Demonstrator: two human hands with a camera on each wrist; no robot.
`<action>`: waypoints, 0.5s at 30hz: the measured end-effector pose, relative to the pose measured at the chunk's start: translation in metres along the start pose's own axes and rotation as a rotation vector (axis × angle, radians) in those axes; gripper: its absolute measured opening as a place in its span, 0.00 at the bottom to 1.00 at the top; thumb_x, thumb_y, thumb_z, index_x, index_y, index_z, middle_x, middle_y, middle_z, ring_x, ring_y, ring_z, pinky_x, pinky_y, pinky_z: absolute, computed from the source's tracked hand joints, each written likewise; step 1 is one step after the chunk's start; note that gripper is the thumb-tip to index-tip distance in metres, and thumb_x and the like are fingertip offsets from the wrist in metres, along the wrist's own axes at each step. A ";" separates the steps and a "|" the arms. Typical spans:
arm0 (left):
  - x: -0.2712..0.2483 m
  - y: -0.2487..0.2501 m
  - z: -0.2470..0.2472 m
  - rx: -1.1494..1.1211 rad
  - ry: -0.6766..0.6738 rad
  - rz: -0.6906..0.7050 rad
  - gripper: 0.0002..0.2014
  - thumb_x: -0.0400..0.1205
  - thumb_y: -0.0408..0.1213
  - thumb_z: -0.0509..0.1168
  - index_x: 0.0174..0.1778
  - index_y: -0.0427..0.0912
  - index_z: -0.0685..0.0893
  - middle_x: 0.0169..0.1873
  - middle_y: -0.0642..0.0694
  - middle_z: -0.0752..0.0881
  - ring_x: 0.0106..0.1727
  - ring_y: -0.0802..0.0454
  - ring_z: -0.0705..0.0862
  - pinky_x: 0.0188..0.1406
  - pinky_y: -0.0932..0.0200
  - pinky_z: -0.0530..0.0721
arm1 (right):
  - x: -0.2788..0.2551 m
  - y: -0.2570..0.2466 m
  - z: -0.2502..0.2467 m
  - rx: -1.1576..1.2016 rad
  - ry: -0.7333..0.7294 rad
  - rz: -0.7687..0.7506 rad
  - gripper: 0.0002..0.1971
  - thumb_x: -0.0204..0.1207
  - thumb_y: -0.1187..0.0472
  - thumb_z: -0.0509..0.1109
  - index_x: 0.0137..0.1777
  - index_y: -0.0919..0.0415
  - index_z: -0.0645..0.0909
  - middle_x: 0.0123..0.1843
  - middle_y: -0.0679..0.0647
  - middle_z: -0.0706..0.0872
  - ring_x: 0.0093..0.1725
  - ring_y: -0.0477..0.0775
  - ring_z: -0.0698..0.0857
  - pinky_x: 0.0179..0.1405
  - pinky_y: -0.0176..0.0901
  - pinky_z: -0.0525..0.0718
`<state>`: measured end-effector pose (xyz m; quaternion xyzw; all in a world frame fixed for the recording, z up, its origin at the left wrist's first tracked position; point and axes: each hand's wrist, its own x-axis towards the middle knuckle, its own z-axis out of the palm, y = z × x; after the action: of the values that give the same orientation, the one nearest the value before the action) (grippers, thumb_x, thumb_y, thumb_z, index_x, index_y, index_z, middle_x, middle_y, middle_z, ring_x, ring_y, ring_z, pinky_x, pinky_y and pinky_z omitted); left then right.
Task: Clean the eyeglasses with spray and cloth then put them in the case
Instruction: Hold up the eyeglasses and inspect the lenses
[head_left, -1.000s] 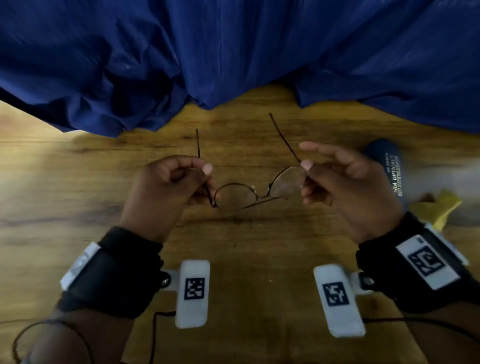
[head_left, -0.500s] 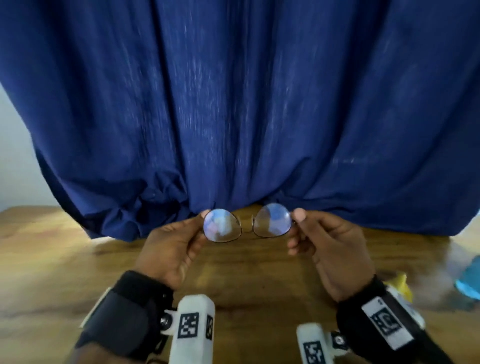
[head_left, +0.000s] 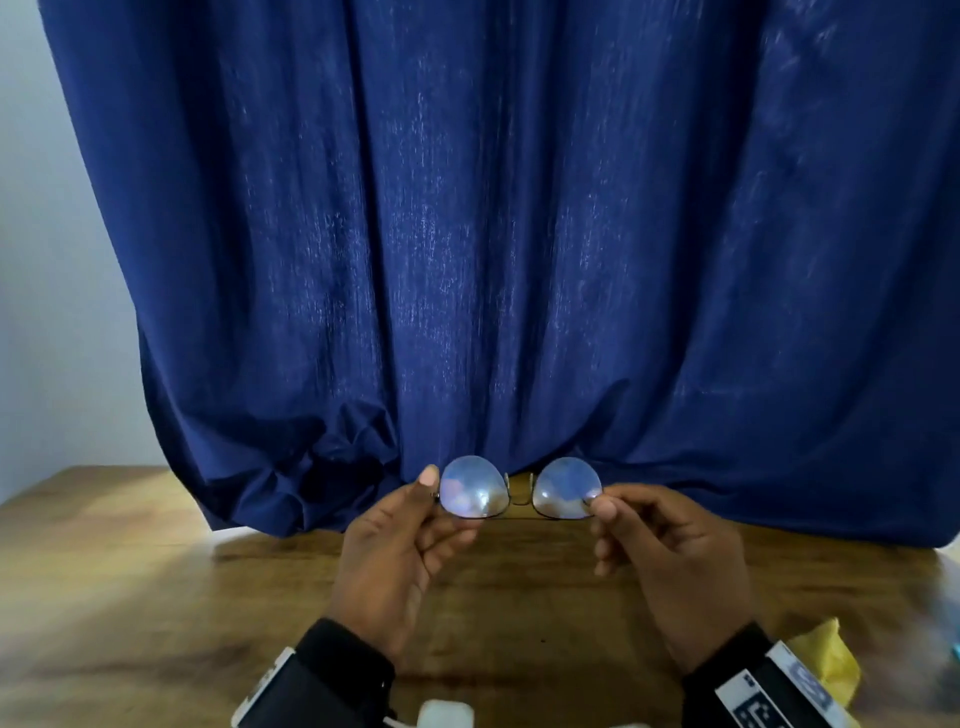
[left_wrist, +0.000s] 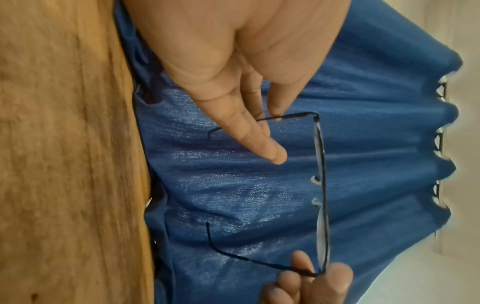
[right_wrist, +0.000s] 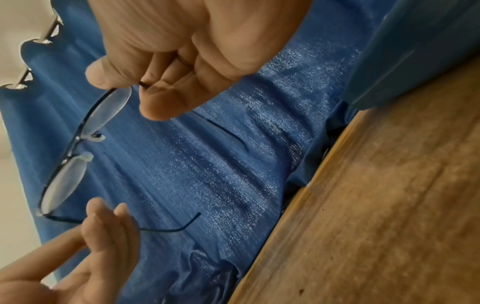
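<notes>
Pleated blue curtain (head_left: 519, 234) behind thin wire-rimmed eyeglasses (head_left: 519, 493), two-handed grip.

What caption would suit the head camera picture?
Both hands, left and right, hold thin dark wire-framed eyeglasses up before a blue curtain.

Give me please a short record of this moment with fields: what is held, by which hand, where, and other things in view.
held object: eyeglasses, temples unfolded, lenses upright
left hand: pinches the left temple near the hinge
right hand: pinches the right temple near the hinge
position: raised above the wooden table, in front of the blue curtain
also in view: yellow cloth on the table at the right
case: not visible
</notes>
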<state>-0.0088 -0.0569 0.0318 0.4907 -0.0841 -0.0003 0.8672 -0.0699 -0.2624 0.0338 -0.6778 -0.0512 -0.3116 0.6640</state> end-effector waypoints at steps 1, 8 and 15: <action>0.000 0.000 0.001 -0.013 -0.001 0.015 0.12 0.82 0.38 0.66 0.42 0.38 0.94 0.38 0.36 0.94 0.35 0.51 0.93 0.33 0.60 0.93 | -0.001 0.001 0.001 0.005 0.002 -0.001 0.10 0.66 0.56 0.76 0.42 0.63 0.91 0.33 0.61 0.90 0.26 0.50 0.86 0.25 0.38 0.87; -0.001 -0.003 0.000 -0.004 -0.020 0.025 0.14 0.84 0.43 0.65 0.46 0.38 0.92 0.37 0.39 0.92 0.36 0.52 0.91 0.34 0.60 0.92 | -0.001 0.007 0.002 0.014 0.023 0.012 0.09 0.68 0.58 0.76 0.42 0.65 0.90 0.33 0.63 0.89 0.26 0.48 0.85 0.23 0.37 0.85; 0.002 -0.007 -0.003 0.001 -0.045 0.056 0.12 0.83 0.43 0.67 0.42 0.44 0.95 0.36 0.43 0.89 0.35 0.55 0.88 0.34 0.62 0.91 | 0.000 0.010 -0.001 0.024 0.029 0.001 0.11 0.68 0.57 0.76 0.45 0.63 0.91 0.35 0.62 0.90 0.28 0.50 0.87 0.26 0.38 0.87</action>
<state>-0.0059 -0.0576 0.0245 0.4883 -0.1173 0.0127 0.8647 -0.0653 -0.2642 0.0245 -0.6653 -0.0449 -0.3204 0.6729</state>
